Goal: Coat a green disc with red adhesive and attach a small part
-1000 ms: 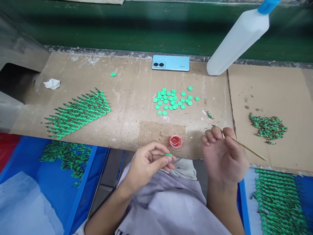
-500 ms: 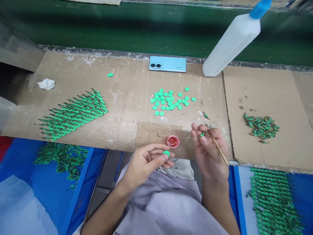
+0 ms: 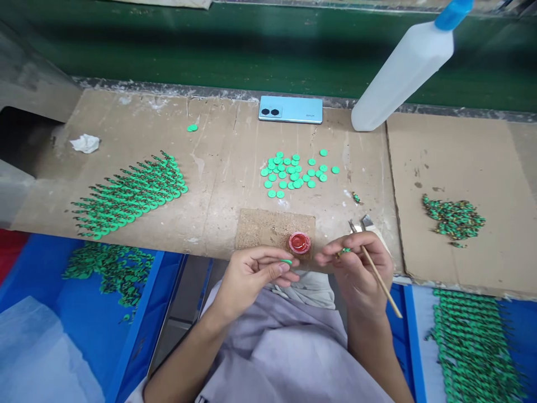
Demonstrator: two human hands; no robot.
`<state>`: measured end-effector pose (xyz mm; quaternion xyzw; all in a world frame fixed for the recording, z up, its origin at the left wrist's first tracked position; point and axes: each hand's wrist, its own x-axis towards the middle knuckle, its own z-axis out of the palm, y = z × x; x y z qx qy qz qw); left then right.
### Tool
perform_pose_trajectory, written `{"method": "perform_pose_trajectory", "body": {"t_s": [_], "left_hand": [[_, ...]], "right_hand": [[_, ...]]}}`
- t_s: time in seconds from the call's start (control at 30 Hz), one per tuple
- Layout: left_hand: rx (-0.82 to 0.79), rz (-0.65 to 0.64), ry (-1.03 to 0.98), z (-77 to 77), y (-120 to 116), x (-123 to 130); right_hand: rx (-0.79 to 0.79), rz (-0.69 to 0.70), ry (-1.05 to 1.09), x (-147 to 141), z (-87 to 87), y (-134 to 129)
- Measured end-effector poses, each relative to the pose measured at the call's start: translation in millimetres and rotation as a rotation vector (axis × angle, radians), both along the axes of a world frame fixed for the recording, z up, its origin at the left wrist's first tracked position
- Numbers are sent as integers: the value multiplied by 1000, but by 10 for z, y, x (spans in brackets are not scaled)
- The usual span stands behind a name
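Observation:
My left hand (image 3: 260, 275) pinches a green disc (image 3: 286, 261), seen nearly edge-on, just left of a small cup of red liquid (image 3: 299, 242). My right hand (image 3: 363, 268) grips a small green-and-gold piece (image 3: 344, 251) between thumb and fingertips, and a thin wooden brush (image 3: 381, 282) lies across the same fingers. The two hands are apart. Loose green discs (image 3: 291, 172) are scattered beyond the cup. One more small green piece (image 3: 356, 198) lies on the cardboard above my right hand.
Rows of joined green pieces (image 3: 130, 196) lie at left, a pile of small pieces (image 3: 455, 218) at right. A phone (image 3: 291, 109) and a white bottle (image 3: 403, 75) stand at the back. Blue bins (image 3: 126, 358) with green pieces sit below the table.
My right hand has turned and lowered, bringing the small piece down nearer the disc. The disc in my left hand has tilted edge-on. A flat metal-tipped tool now shows behind my right hand.

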<state>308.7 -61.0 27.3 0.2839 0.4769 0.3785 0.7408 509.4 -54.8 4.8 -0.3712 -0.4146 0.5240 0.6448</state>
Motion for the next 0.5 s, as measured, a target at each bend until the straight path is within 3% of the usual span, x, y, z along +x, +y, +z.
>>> {"method": "perform_pose_trajectory", "body": {"t_s": [0.13, 0.27, 0.5], "left_hand": [[23, -17, 16, -13, -21, 12], [77, -56, 35, -28, -41, 30], [161, -78, 88, -33, -51, 35]], "right_hand": [[43, 15, -84, -5, -28, -39], [97, 123, -95, -15, -45, -73], [-92, 241, -91, -32, 114, -129]]}}
